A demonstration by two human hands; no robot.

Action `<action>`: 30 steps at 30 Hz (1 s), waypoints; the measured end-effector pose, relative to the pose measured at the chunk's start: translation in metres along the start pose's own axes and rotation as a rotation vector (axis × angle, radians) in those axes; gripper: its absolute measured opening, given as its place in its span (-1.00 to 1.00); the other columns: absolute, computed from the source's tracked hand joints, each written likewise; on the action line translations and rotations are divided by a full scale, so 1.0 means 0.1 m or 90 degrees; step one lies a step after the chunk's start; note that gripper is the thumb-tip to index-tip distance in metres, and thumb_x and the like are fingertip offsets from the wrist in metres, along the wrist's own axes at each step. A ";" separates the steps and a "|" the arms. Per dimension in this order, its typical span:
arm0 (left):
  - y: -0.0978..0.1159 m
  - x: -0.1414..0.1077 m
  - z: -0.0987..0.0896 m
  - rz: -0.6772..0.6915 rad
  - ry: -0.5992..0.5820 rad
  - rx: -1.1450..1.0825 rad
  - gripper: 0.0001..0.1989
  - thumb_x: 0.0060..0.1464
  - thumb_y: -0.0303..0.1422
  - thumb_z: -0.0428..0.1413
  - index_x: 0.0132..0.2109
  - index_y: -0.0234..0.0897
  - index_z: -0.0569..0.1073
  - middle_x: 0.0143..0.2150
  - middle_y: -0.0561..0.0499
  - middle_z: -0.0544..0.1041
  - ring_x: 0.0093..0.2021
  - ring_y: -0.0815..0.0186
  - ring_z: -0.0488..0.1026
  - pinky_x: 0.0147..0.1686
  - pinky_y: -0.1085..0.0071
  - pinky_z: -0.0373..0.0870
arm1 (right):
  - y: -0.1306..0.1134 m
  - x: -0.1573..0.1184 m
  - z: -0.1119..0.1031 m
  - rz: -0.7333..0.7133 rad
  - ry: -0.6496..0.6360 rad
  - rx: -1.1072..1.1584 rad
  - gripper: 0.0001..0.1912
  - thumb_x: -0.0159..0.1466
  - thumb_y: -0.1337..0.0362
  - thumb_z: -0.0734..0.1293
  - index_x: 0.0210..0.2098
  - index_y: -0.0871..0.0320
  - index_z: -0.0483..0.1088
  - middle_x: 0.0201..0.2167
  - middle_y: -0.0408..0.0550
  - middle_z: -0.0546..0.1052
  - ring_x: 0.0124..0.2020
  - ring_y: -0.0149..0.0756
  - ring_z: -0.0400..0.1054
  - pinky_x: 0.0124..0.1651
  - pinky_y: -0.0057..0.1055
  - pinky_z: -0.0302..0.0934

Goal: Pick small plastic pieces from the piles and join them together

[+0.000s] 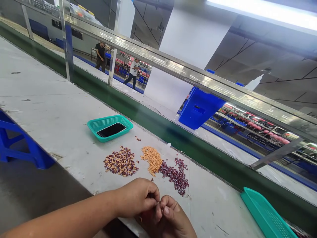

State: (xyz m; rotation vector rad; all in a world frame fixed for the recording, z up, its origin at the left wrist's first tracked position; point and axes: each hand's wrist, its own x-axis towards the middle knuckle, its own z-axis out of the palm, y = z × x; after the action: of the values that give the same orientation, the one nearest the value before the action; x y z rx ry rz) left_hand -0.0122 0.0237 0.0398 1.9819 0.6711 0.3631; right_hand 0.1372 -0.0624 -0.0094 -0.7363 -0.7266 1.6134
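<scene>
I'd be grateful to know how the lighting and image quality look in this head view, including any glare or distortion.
In the head view, the ceiling light blows out white, glare streaks along the steel rail, the frame is tilted with wide-angle stretching toward its edges, and the hands look reasonably sharp.

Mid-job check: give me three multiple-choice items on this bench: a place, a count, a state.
1. Where is the smartphone? A) in a basket B) under a hand C) on the blue crate
2. How many main seed piles lie on the bench? A) two B) three C) five
3. How do the hands stand? A) pinched together B) flat apart C) gripping a basket

1 A: the teal basket holds it.
2 B: the mottled pile, orange pile and dark red pile show.
3 A: the left hand and right hand meet at the fingers.
</scene>
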 end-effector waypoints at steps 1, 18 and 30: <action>-0.01 0.00 0.00 -0.011 -0.002 -0.025 -0.80 -0.11 -0.46 0.01 -0.37 -0.22 0.52 -0.44 0.10 0.54 -0.47 0.34 0.44 -0.51 0.52 0.28 | 0.01 -0.01 -0.03 -0.004 -0.001 -0.024 -0.80 0.02 0.13 0.48 -0.46 0.06 0.44 -0.60 -0.18 0.47 -0.52 -0.36 0.34 -0.28 -0.36 0.20; -0.31 -0.31 0.20 -0.096 0.114 -0.567 -0.80 -0.11 -0.28 0.16 -0.39 -0.31 0.34 -0.55 0.13 0.43 -0.51 0.42 0.31 -0.42 0.45 0.24 | 0.08 -0.05 -0.30 -0.304 0.073 -1.078 -0.83 0.07 0.51 0.30 -0.43 0.10 0.40 -0.36 -0.08 0.49 -0.27 -0.21 0.34 -0.19 -0.29 0.18; -0.24 -0.36 0.35 -0.098 0.089 -0.595 -0.75 -0.10 -0.23 0.21 -0.39 -0.33 0.38 -0.49 0.12 0.42 -0.46 0.40 0.31 -0.41 0.45 0.21 | 0.00 -0.07 -0.02 -0.363 0.088 -0.782 -0.94 0.17 0.34 0.33 -0.39 0.04 0.44 -0.38 -0.09 0.43 -0.30 -0.22 0.34 -0.24 -0.34 0.23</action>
State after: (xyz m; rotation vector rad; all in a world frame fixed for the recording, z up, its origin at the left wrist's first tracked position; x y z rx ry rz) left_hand -0.0311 -0.0137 0.0031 1.0195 0.5827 0.5935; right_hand 0.1402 -0.0694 -0.0100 -1.3063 -1.6624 0.4603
